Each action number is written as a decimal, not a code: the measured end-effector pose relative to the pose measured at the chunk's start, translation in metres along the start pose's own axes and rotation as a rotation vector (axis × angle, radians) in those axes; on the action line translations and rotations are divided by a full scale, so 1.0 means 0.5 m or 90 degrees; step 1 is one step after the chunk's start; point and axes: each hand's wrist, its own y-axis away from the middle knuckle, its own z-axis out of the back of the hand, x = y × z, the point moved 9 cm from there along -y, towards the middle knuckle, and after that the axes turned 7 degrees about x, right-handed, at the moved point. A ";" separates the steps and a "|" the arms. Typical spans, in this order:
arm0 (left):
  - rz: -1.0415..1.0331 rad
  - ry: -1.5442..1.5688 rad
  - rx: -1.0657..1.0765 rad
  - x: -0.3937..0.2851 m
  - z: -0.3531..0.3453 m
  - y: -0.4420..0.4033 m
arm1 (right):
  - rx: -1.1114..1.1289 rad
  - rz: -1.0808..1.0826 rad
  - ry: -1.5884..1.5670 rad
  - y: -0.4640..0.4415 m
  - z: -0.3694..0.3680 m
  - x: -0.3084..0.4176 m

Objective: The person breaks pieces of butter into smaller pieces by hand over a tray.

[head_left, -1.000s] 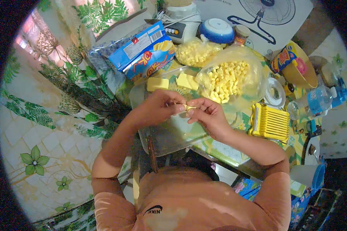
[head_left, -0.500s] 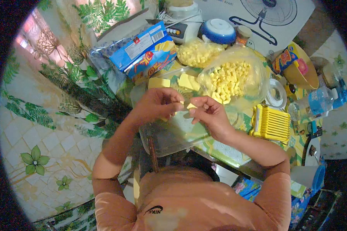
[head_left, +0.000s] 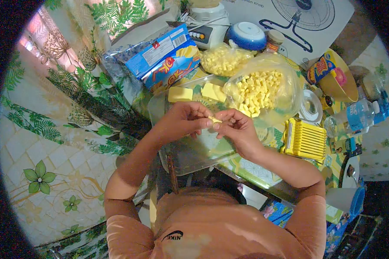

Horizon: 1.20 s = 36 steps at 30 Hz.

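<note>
My left hand (head_left: pixel 186 120) and my right hand (head_left: pixel 239 129) meet over a clear plastic board (head_left: pixel 194 155). Their fingertips pinch a small pale yellow piece of what looks like cheese (head_left: pixel 215 120) between them; whether it is one piece or two pressed together I cannot tell. Just beyond the hands lie two larger yellow blocks (head_left: pixel 180 94) (head_left: pixel 213 92) on the board. Behind my right hand a clear plastic bag (head_left: pixel 291 86) lies open with many small yellow cubes (head_left: pixel 259 90) in it.
A second bag of yellow cubes (head_left: pixel 227 59), a blue snack box (head_left: pixel 164 56) and a blue bowl (head_left: pixel 247 36) stand at the back. On the right are a yellow slicer (head_left: pixel 304 140), a roll of clear tape (head_left: pixel 310 106), a tan container (head_left: pixel 345 84) and a plastic bottle (head_left: pixel 361 114).
My two hands have come together; the left moved slightly right. Fingertips that were apart, each with a small yellow piece, now touch. The view has shifted slightly.
</note>
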 end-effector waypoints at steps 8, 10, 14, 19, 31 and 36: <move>0.009 0.018 -0.005 0.001 0.001 0.002 | 0.019 0.001 -0.008 -0.001 -0.007 0.001; 0.002 0.030 0.001 0.003 0.000 0.001 | 0.015 -0.016 -0.034 -0.001 -0.007 -0.003; -0.014 0.045 0.023 0.011 0.002 -0.002 | 0.013 -0.022 -0.055 0.000 -0.008 -0.002; -0.018 0.060 0.009 0.000 0.001 0.005 | -0.019 -0.030 -0.128 -0.003 0.003 -0.010; -0.141 -0.017 0.010 -0.019 -0.011 0.005 | 0.087 -0.201 -0.147 0.004 -0.032 -0.037; -0.045 0.018 -0.030 -0.009 -0.007 0.014 | 0.080 -0.204 -0.224 -0.002 -0.020 -0.050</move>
